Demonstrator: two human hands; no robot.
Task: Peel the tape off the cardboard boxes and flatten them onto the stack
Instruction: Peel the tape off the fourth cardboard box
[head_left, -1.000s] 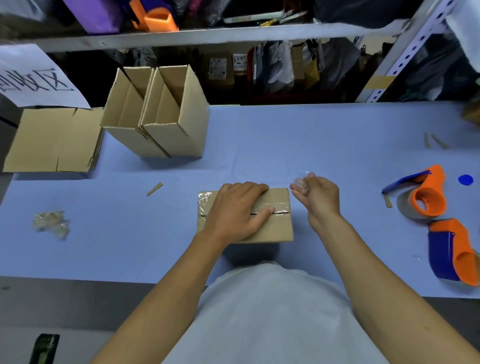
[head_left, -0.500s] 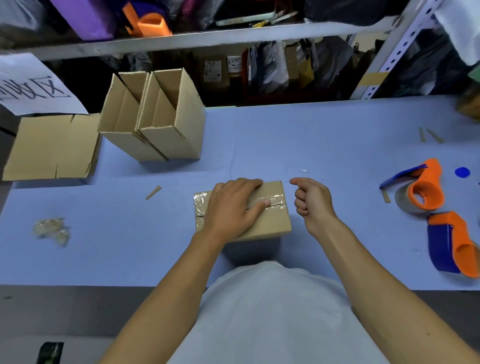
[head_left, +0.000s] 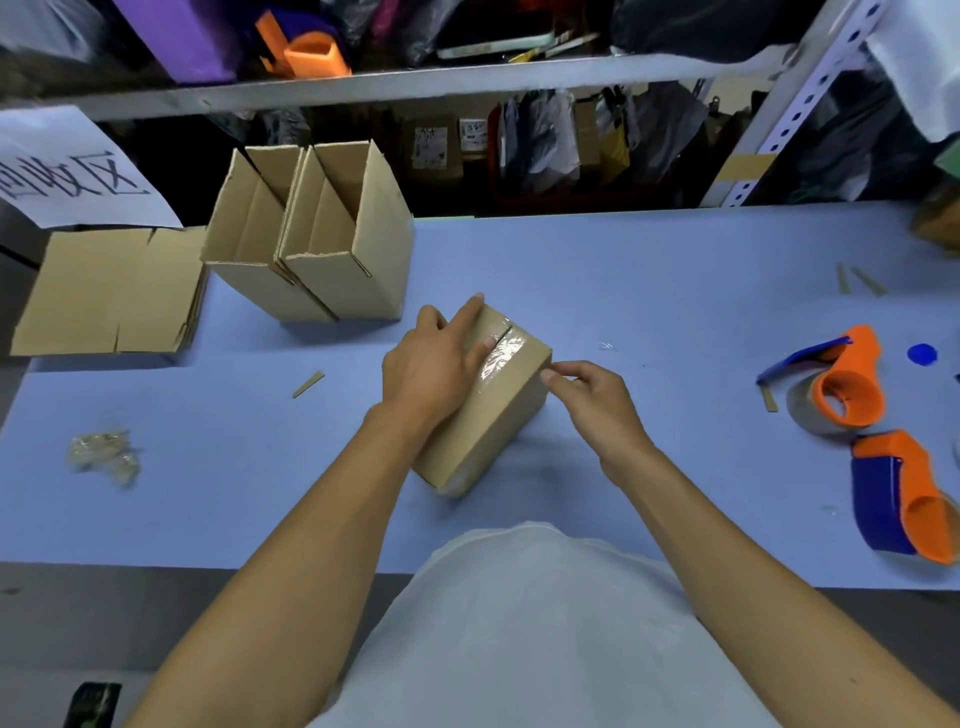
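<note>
- Both hands are on the small sealed cardboard box (head_left: 483, 400) at the middle of the blue table (head_left: 649, 291): my left hand (head_left: 434, 364) lies on its top with fingers nearly straight, pressing down and gripping nothing
- My right hand (head_left: 587, 397) is at the box's right top corner, thumb and forefinger drawn together at the edge where the clear tape (head_left: 501, 353) ends; whether they have hold of the tape end I cannot tell
- Risk as I judge it: the box sits skewed and tipped on the table, so a hard pull could slide or roll it out from under my flat left hand
- Thin glossy tape may tear into slivers instead of lifting in one strip, or strip the paper face off the board
- Peeled tape could cling to my fingers; a crumpled tape wad (head_left: 104, 457) lies at the left of the table
- Box is plain brown corrugated board, matte, crisp-edged, with a seam along the top under wrinkled, shiny film
- Two opened boxes (head_left: 311, 244) stand side by side at the back, flaps up, beside the flattened stack (head_left: 109, 296) at far left
- Orange and blue tape dispensers (head_left: 852, 395) sit well apart at right, hard smooth plastic
</note>
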